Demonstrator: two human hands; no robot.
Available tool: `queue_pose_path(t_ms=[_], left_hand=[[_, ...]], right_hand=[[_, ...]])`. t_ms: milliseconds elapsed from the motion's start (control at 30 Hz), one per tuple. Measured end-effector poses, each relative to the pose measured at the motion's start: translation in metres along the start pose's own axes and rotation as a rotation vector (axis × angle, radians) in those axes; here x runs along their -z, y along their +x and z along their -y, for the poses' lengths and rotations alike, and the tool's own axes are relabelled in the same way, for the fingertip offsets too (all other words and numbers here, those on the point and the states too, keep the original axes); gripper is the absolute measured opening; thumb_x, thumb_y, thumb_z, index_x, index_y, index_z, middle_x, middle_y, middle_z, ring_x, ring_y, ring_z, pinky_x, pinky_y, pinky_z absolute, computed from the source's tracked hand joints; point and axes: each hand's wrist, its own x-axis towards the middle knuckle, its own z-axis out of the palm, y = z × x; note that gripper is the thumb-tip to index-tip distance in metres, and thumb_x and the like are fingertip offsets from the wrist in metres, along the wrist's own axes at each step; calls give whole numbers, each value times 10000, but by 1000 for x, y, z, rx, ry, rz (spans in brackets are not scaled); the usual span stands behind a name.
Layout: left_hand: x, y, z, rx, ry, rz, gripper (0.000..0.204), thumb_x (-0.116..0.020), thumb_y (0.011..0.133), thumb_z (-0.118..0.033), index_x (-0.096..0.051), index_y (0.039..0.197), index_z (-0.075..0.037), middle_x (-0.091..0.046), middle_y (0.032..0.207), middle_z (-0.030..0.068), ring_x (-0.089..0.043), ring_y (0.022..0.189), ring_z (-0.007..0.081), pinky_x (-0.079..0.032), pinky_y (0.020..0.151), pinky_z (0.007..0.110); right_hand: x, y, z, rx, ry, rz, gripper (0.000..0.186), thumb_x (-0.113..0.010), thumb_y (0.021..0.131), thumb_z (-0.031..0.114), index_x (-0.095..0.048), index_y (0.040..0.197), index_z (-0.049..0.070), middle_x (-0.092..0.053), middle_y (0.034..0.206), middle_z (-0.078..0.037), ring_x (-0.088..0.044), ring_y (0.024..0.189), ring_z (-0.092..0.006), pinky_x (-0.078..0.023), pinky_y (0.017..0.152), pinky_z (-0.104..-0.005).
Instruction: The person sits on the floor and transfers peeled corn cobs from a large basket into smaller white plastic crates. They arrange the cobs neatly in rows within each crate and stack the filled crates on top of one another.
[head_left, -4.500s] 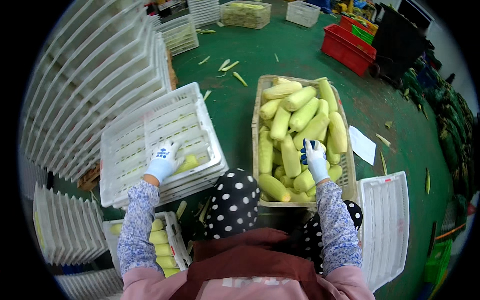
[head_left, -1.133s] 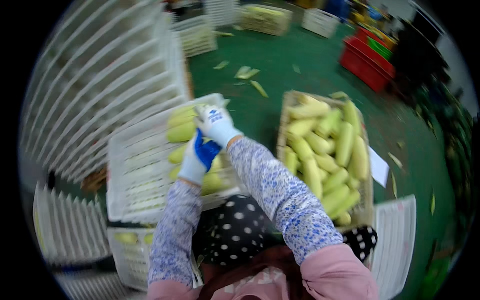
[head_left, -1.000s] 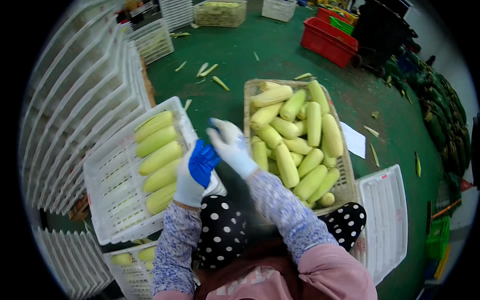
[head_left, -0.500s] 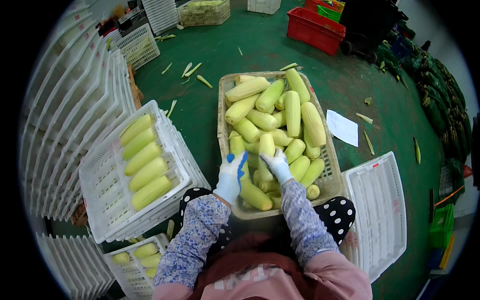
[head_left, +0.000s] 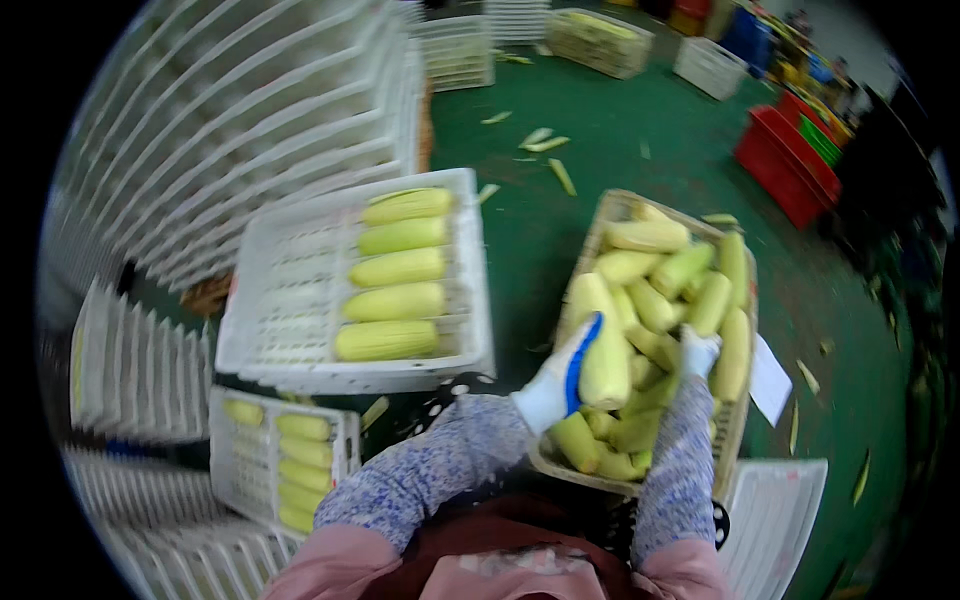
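Whole frame smeared by motion blur, husk detail on every corn cob lost. Right hand (head_left: 697, 352) half buried among cobs in the wicker basket (head_left: 590, 238), fingers hidden, grip impossible to tell. Left hand (head_left: 560, 375) palm covered by the cob (head_left: 603, 350) it clasps. Lower white crate (head_left: 232, 470) partly hidden by the left sleeve. Far red crates (head_left: 790, 165) cut by the dark rim.

The left half of the white tray (head_left: 290, 290) is left bare, while its right half is taken up by a row of five corn cobs (head_left: 395, 268); a strip of green floor (head_left: 530, 250) is kept open between the tray and the wicker crate (head_left: 600, 215); the crate is heaped with corn (head_left: 660, 280), so little room is offered inside it; the way to the left is walled off by stacked white trays (head_left: 250, 110).
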Motion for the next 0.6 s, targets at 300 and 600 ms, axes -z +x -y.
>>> queue_pose_path(t_ms=[300, 600], left_hand=[[21, -63, -75, -376, -52, 224, 584, -554, 919, -479, -457, 1344, -92, -604, 1201, 116, -604, 1073, 244, -493, 931, 402], [117, -166, -201, -1033, -68, 224, 570, -548, 917, -491, -439, 1345, -130, -559, 1233, 83, -567, 1092, 242, -474, 954, 407]], right_hand=[[25, -141, 249, 793, -105, 600, 424, -497, 886, -3, -500, 1308, 30, -494, 1294, -234, -510, 1173, -368, -416, 1019, -392], [-84, -275, 409, 1143, 520, 766, 289, -551, 931, 181, -593, 1186, 50, -603, 1094, -185, -594, 931, -343, -480, 859, -402]])
